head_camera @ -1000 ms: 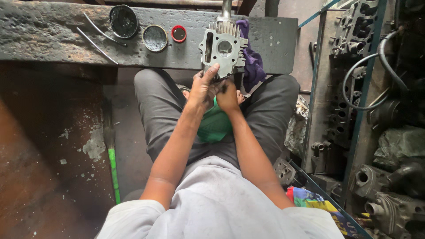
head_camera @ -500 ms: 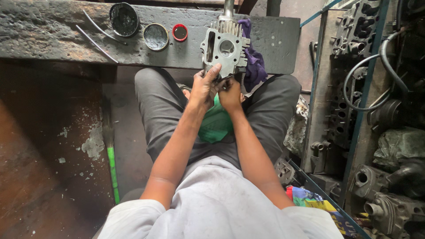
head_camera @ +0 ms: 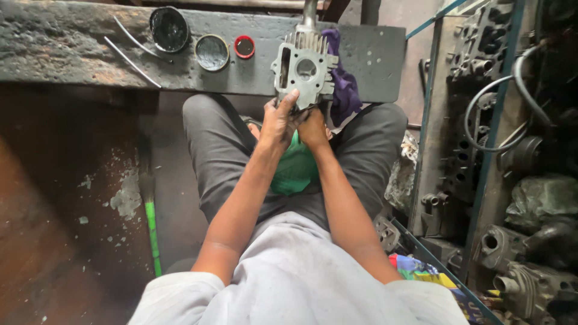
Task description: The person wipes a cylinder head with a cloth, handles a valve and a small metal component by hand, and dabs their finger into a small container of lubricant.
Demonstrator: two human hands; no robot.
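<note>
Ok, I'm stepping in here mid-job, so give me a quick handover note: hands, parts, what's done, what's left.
Left hand: gripping the lower edge of the grey finned metal engine head, which is propped on the dark metal bench.
Right hand: under the head's lower edge, partly hidden; its grip is unclear.
Nearby: purple rag behind the head, green cloth on the lap, three round tins and two bent rods on the bench.
Done and left: cannot be told.

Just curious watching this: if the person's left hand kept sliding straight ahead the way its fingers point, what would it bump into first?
The left hand already grips the grey metal engine part; that blocks it first, probably.
</note>
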